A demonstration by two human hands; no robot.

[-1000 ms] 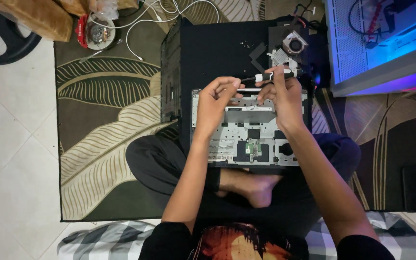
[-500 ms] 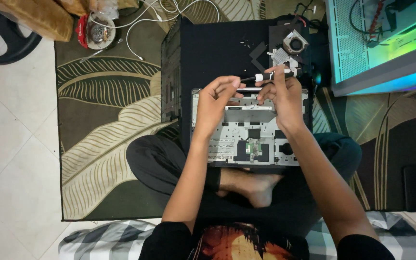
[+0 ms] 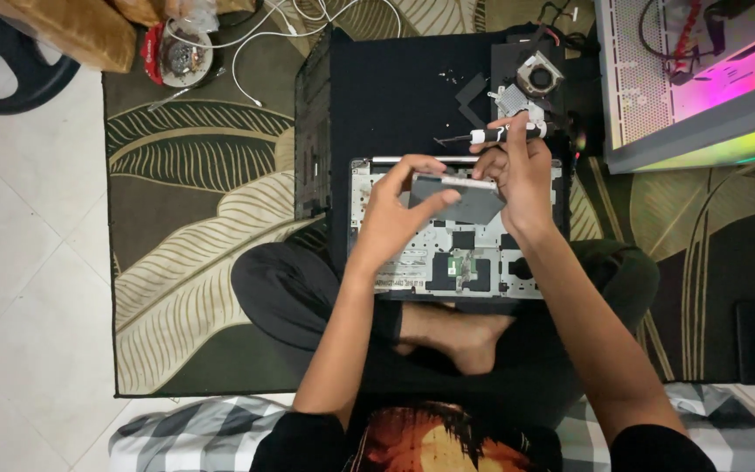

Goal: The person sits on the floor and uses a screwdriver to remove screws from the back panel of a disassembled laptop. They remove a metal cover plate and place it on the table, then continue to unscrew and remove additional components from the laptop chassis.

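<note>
Both hands are up over the opened laptop (image 3: 447, 253), and here's the change — a flat grey plate (image 3: 465, 199) is now lifted clear between them, where half a second ago the hands sat low against the laptop's top edge with only a thin pale strip showing between the fingers. The left hand (image 3: 395, 218) pinches the plate's near-left corner, thumb on top, fingers curled over the far edge. The right hand (image 3: 522, 175) steadies the plate's right end with its lower fingers, and its upper fingers are closed round a small screwdriver (image 3: 500, 134) with a white and black handle, lying roughly level and pointing left. That screwdriver sits a touch higher than before.

The laptop itself hasn't shifted — it rests on the person's crossed legs, its bare inner frame facing up. Beyond it a black cloth (image 3: 395, 96) holds a cooling fan (image 3: 539, 74), well apart from the hands. On the right, the glow of the computer case (image 3: 692, 79) has gone from green-blue to pink and yellow. A leaf-patterned rug (image 3: 194, 227) lies underneath.
</note>
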